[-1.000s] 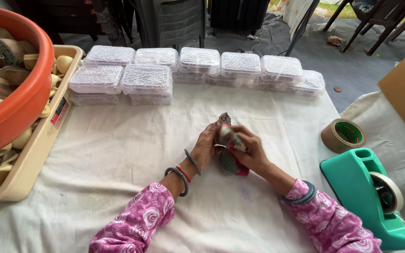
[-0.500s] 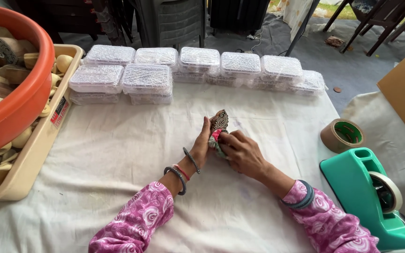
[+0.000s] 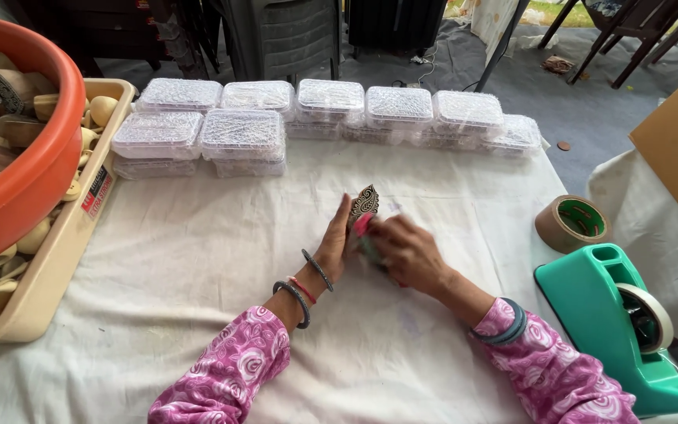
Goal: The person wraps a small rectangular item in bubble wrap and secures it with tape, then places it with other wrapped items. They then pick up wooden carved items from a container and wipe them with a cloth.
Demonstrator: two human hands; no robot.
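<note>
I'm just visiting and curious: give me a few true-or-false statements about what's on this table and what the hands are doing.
1. Both hands, the left hand and the right hand, are on a small carved block. True.
2. The clear plastic boxes have their lids off. False: all are closed.
3. The tape dispenser is red. False: it is green.
4. A brown tape roll lies beside the dispenser. True.
5. The orange tub sits at the table's right edge. False: it is on the left.

bare white cloth open around both hands, clear boxes ahead, tape dispenser close on right
</note>
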